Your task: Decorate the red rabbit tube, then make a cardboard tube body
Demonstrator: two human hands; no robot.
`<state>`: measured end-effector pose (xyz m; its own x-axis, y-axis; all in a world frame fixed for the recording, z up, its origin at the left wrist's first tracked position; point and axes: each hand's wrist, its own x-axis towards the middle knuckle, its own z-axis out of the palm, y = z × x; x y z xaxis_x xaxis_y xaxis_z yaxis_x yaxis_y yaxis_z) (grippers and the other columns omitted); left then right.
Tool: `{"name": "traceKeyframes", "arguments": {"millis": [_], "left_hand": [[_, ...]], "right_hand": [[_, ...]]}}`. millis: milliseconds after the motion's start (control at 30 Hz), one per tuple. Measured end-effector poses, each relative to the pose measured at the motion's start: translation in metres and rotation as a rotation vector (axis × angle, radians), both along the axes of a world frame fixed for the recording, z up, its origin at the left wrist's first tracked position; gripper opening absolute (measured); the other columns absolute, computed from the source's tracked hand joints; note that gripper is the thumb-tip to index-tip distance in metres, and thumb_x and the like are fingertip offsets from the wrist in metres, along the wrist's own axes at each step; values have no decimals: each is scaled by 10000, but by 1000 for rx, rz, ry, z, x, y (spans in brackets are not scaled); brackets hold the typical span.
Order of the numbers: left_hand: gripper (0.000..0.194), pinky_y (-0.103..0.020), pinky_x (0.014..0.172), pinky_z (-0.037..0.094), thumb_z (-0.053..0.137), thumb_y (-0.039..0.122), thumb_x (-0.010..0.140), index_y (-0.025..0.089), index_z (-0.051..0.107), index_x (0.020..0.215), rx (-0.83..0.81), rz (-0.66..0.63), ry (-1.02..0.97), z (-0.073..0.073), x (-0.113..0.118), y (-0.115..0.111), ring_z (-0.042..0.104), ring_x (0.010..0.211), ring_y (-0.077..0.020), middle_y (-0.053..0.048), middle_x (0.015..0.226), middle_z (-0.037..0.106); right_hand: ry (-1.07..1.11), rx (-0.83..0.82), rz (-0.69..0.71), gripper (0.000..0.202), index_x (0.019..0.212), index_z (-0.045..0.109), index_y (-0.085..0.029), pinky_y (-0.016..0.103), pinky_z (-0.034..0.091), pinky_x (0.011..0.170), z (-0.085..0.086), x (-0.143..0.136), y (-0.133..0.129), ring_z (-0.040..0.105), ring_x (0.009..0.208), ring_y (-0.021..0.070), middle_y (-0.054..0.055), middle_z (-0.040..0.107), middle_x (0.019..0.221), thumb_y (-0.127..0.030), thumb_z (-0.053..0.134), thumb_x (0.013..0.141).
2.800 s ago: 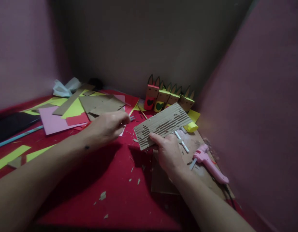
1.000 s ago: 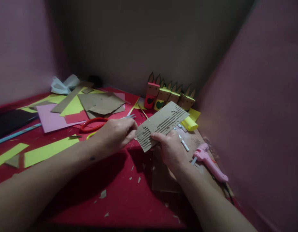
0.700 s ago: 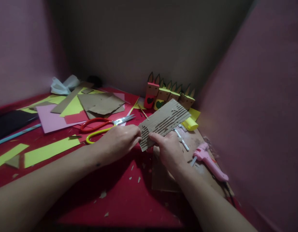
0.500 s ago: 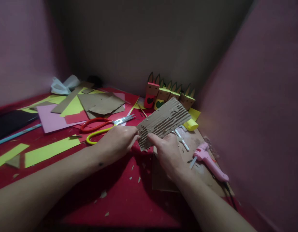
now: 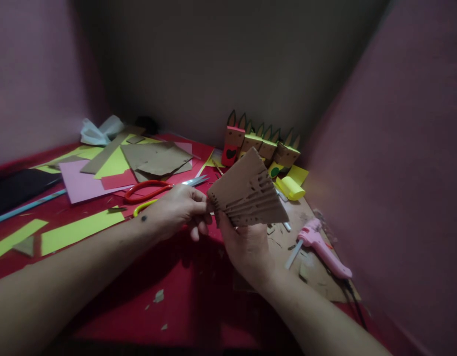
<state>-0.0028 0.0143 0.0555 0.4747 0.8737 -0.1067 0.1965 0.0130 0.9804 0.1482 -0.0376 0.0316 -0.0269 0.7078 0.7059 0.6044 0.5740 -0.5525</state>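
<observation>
Ridged cardboard piece (image 5: 250,190): in the head view, raised above the red surface (image 5: 132,316), tilted, its facing partly torn so that rough ridges show.
Right hand (image 5: 252,247): clamped on the piece's lower edge, thumb in front, other fingers mostly hidden.
Left hand (image 5: 180,205): fingertips bunched at the piece's left end, seemingly touching it; whether they pinch it, I cannot tell. The hands are near each other but apart.
Handling in progress: judged to be picking at or flexing that left end while the right hand steadies the piece.
What the handling asks: probably a firm right grip and small, careful pulls, as the ridges look easy to crush or tear.
Scissors (image 5: 194,181): left of the piece, beside the left hand, held by neither.
Glue gun (image 5: 322,251): right of the piece and nearer the wearer, on a brown board (image 5: 324,291).
Box-shaped figures (image 5: 234,136): in a row beyond the piece, with pointed tops.
Yellow roll (image 5: 290,189): just right of the piece.
Paper and cardboard sheets (image 5: 154,159): left of the piece, overlapping.
Possible container: a white crumpled item (image 5: 98,133), far left of the piece, perhaps a plastic bag; contents cannot be told.
</observation>
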Motion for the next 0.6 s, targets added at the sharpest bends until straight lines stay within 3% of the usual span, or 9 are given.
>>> {"name": "traceKeyframes", "arguments": {"millis": [200, 333, 400, 500, 600], "left_hand": [[201, -222, 343, 447, 615, 201, 740, 114, 614, 558, -92, 86, 10, 3, 3, -1, 573, 366, -141, -75, 478, 638], [134, -245, 359, 441, 542, 138, 719, 142, 587, 593, -89, 120, 129, 2, 7, -5, 569, 384, -153, -39, 473, 611], [101, -251, 387, 424, 521, 129, 695, 160, 585, 622, 78, 151, 261, 1, 9, -8, 545, 392, -145, -7, 471, 584], [96, -244, 467, 381, 514, 151, 691, 175, 598, 652, 530, 214, 502, -1, 9, -12, 513, 460, -129, 12, 508, 561], [114, -233, 478, 324, 496, 179, 711, 181, 594, 652, 759, 211, 635, 0, 6, -14, 460, 469, -116, 21, 502, 529]], "right_hand": [[-36, 16, -8, 187, 809, 663, -232, 293, 460, 594, -2, 0, -2, 598, 604, 174, 40, 671, 688, -156, 496, 851], [-41, -15, 22, 191, 809, 653, -214, 298, 471, 625, -4, -2, -2, 609, 633, 181, 54, 673, 708, -135, 483, 841], [-31, 4, -6, 175, 828, 658, -214, 318, 487, 721, -3, -2, -2, 635, 730, 198, 62, 693, 775, -140, 500, 830], [16, -10, -27, 150, 835, 676, -193, 351, 477, 832, 2, -3, -1, 643, 859, 223, 83, 712, 872, -161, 531, 814], [215, -214, 73, 162, 770, 690, -183, 328, 492, 803, 9, -2, 1, 653, 801, 201, 50, 715, 801, -177, 532, 808]]}}
